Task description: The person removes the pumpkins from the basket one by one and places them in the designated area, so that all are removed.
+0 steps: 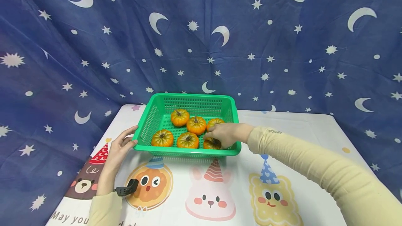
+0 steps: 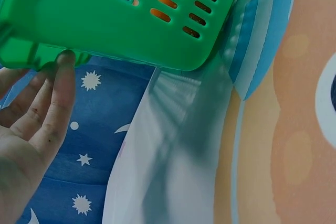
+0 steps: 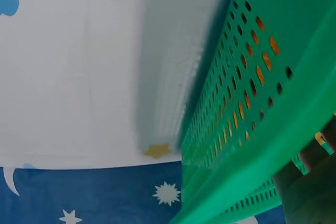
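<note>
A green plastic basket stands on the table with several small orange pumpkins in it, among them a back-left pumpkin, a middle pumpkin, a front-left pumpkin and a front-middle pumpkin. My left hand holds the basket's left rim, its fingertips against the lip in the left wrist view. Inside the right end, my right hand reaches down and grips the front-right pumpkin, partly covering it. Just behind lies another pumpkin. In the right wrist view the basket wall hides most of that grip.
A white tablecloth printed with cartoon figures covers the table. Behind it hangs a dark blue curtain with moons and stars. A black wrist camera sits on my left wrist.
</note>
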A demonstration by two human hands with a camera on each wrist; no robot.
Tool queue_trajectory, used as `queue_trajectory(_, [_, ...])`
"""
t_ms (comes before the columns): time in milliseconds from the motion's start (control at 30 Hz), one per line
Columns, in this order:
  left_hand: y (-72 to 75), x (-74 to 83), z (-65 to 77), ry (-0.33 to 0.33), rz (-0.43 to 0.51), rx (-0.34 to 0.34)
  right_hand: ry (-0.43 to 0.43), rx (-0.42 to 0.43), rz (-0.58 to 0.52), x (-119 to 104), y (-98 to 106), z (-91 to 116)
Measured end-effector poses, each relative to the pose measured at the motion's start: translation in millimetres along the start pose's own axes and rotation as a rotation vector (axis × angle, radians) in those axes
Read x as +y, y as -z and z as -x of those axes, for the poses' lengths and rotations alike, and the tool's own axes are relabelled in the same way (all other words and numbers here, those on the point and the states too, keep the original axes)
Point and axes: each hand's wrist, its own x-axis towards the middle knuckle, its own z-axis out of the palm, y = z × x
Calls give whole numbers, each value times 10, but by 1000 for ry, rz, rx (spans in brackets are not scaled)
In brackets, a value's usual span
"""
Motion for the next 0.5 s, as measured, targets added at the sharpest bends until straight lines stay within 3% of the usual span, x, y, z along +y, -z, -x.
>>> queue_trajectory(500, [-5,-20,4,3,-34,3,51,64,-62,88,-221,-44])
